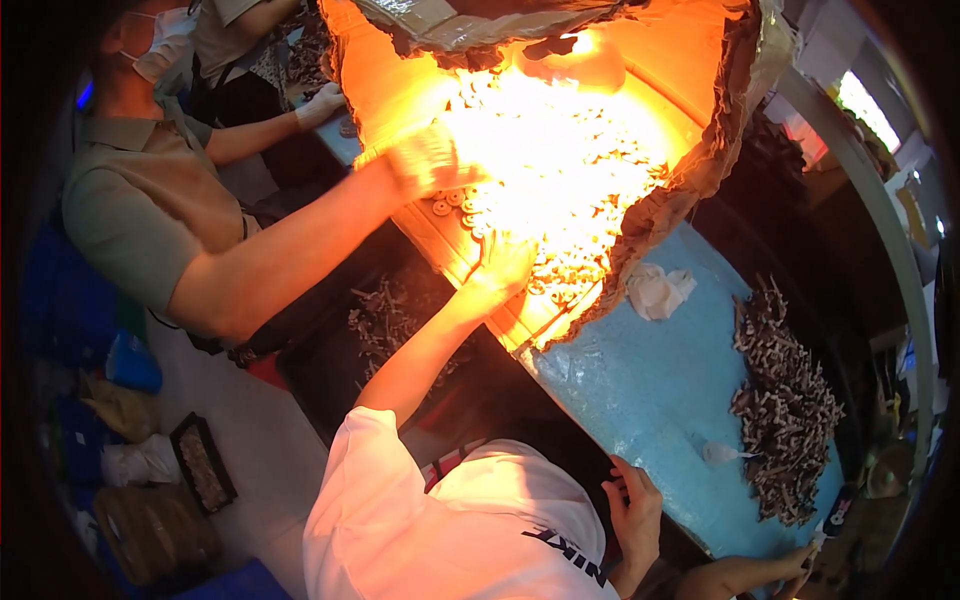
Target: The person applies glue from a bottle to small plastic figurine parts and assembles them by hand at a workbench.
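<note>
Resting on a brightly lit heap of small pieces, my left hand extends through the mouth of a torn cardboard box on a blue table, as seen from my distant post. Its fingers dissolve into the glare, and I cannot tell how far they are spread or whether they have hold of anything. My right hand hangs near the table's edge, fingers loosely curled around nothing I can see, probably held clear to leave room at the opening. The box lies with its mouth toward the people, I judge, so that arms can enter from the side while its walls contain the orange glow over the heap. A co-worker's hand, blurred, comes in from the left beyond mine, an arrangement that likely lets two people share one lit spot. A second heap of brownish, stemmed pieces sits toward the table's right, well apart from the box, perhaps to stop batches mixing. Near the box lies a crumpled white cloth; just beside the second heap, a small pale item with a pointed tip, presumably set within easy reach.
</note>
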